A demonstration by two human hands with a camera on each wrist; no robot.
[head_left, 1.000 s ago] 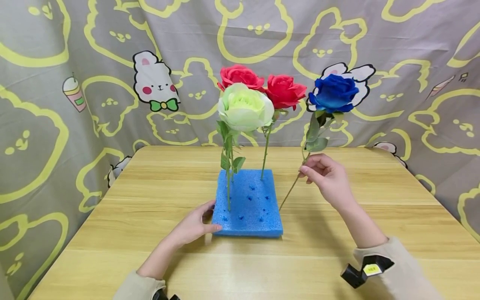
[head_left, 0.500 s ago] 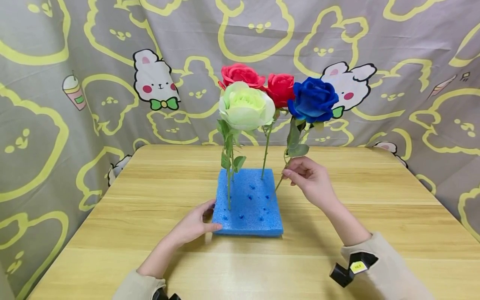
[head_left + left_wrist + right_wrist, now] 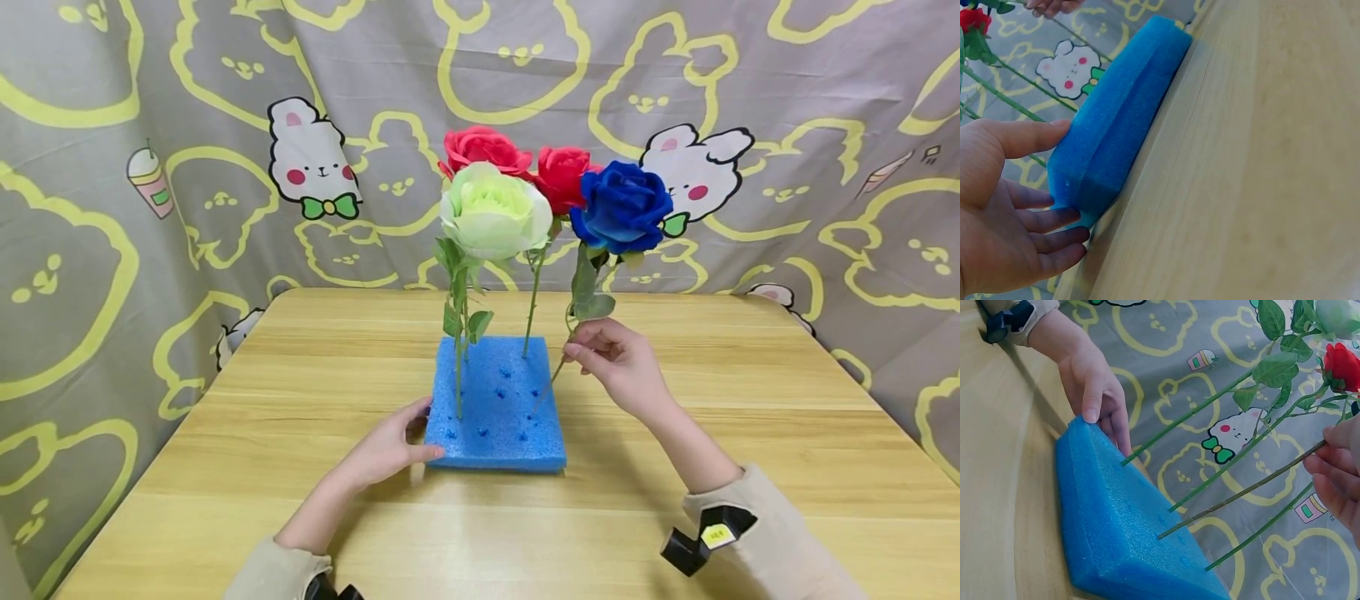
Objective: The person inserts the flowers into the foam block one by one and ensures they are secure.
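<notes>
My right hand [image 3: 618, 367] pinches the stem of a blue rose [image 3: 622, 207] between thumb and fingers. The stem slants down to the left, and its lower end meets the top of a blue foam block [image 3: 495, 450] on the right side; whether it has entered a hole, I cannot tell. At the block's near left corner, my left hand [image 3: 393, 446] holds the foam, thumb on the upper edge and fingers along the side. Standing in the block are a pale green flower [image 3: 495, 212] at the left and two red roses [image 3: 562, 179] behind.
Several small holes dot the foam's top. The block lies on a wooden table [image 3: 300, 400], with a patterned grey curtain [image 3: 390, 67] hanging behind it. A wrist camera [image 3: 705, 537] is strapped to the right sleeve.
The right hand has carried the blue rose left and slightly down, from beside the block until its stem end reached the foam. My left hand has stayed at the corner.
</notes>
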